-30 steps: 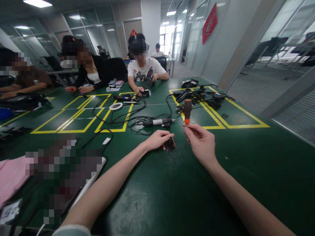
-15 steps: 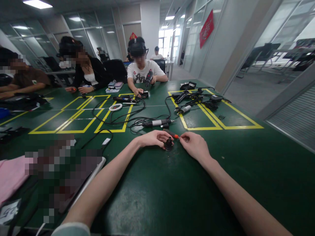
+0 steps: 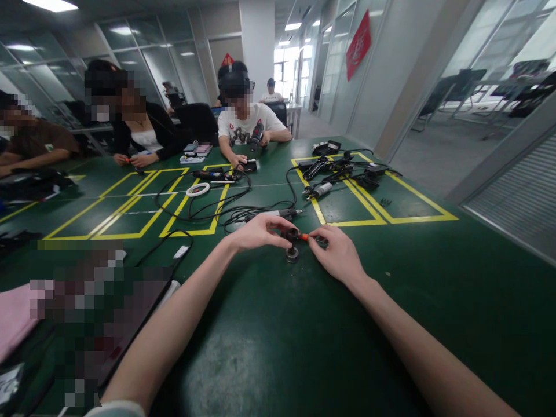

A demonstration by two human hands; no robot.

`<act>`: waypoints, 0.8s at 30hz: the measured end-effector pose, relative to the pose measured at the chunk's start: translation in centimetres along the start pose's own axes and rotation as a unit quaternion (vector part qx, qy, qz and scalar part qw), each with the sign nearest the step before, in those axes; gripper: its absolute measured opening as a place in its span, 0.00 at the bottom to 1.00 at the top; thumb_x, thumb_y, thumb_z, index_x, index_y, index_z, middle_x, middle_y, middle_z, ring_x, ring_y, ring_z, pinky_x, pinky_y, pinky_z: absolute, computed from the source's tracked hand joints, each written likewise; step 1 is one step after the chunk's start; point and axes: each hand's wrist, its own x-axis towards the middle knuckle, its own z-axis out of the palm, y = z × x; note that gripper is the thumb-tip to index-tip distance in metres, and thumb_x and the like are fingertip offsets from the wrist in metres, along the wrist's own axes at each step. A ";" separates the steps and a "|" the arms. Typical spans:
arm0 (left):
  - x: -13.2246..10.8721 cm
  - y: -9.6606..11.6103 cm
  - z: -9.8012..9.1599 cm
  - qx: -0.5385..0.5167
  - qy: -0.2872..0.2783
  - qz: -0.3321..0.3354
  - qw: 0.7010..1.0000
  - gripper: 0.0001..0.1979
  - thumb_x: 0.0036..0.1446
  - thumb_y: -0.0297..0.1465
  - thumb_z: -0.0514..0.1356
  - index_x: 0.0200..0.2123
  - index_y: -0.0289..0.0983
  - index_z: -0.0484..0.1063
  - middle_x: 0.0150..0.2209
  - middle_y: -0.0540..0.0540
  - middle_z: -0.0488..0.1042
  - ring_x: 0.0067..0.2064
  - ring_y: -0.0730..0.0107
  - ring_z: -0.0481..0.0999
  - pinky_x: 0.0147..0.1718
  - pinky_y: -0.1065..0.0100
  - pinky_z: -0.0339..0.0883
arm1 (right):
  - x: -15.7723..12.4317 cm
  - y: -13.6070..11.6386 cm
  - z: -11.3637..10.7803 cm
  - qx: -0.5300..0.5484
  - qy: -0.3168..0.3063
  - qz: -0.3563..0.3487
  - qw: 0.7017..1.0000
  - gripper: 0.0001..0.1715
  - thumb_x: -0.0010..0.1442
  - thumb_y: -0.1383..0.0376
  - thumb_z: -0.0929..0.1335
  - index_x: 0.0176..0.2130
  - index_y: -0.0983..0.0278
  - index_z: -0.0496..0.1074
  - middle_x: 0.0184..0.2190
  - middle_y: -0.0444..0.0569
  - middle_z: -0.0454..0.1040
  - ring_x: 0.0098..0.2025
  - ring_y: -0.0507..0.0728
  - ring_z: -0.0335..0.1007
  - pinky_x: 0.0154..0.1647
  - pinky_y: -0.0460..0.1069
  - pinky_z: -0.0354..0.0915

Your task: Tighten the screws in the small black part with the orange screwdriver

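A screwdriver [image 3: 295, 234] with a black handle and an orange collar lies level just above the green table [image 3: 304, 347]. My left hand [image 3: 256, 231] pinches its black handle end. My right hand [image 3: 339, 255] pinches the shaft beside the orange collar. Directly below the screwdriver, a small dark round part [image 3: 292, 254] stands on the table between my two hands, and neither hand touches it.
Behind my hands lie a corded power tool [image 3: 269, 214], tangled black cables [image 3: 208, 205], a white ring [image 3: 197, 189] and yellow taped boxes [image 3: 391, 219]. More tools [image 3: 339, 168] sit at the back right. Other people sit across the table. A pink cloth [image 3: 13, 315] is at left.
The screwdriver went from upright in my right hand to lying level, and my left hand left the small part and took the handle. The view shifted slightly.
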 end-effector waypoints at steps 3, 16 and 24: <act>-0.3 1.1 -0.6 -0.030 0.015 0.017 0.999 0.23 0.41 0.32 0.77 0.44 0.34 0.83 0.44 0.43 0.82 0.43 0.69 0.78 0.48 0.66 0.70 | 0.0 -0.1 0.0 0.016 0.004 -0.004 1.000 0.08 0.63 0.65 0.67 0.33 0.62 0.76 0.35 0.52 0.78 0.39 0.62 0.75 0.42 0.55 0.68; -0.4 -0.3 -1.7 0.054 -0.129 -0.322 0.936 0.21 0.52 0.46 0.64 0.24 0.31 0.78 0.23 0.40 0.79 0.23 0.69 0.76 0.24 0.70 0.70 | -0.1 -0.1 0.3 0.027 -0.009 0.006 1.000 0.08 0.63 0.65 0.67 0.33 0.62 0.75 0.33 0.52 0.78 0.38 0.62 0.74 0.41 0.55 0.68; -0.8 0.3 -2.3 0.026 -0.131 -0.285 0.949 0.17 0.50 0.43 0.66 0.28 0.33 0.77 0.26 0.44 0.79 0.25 0.70 0.76 0.26 0.70 0.70 | 0.0 0.0 0.4 0.046 -0.004 -0.001 0.999 0.08 0.63 0.64 0.67 0.33 0.61 0.75 0.33 0.51 0.78 0.37 0.62 0.75 0.40 0.56 0.69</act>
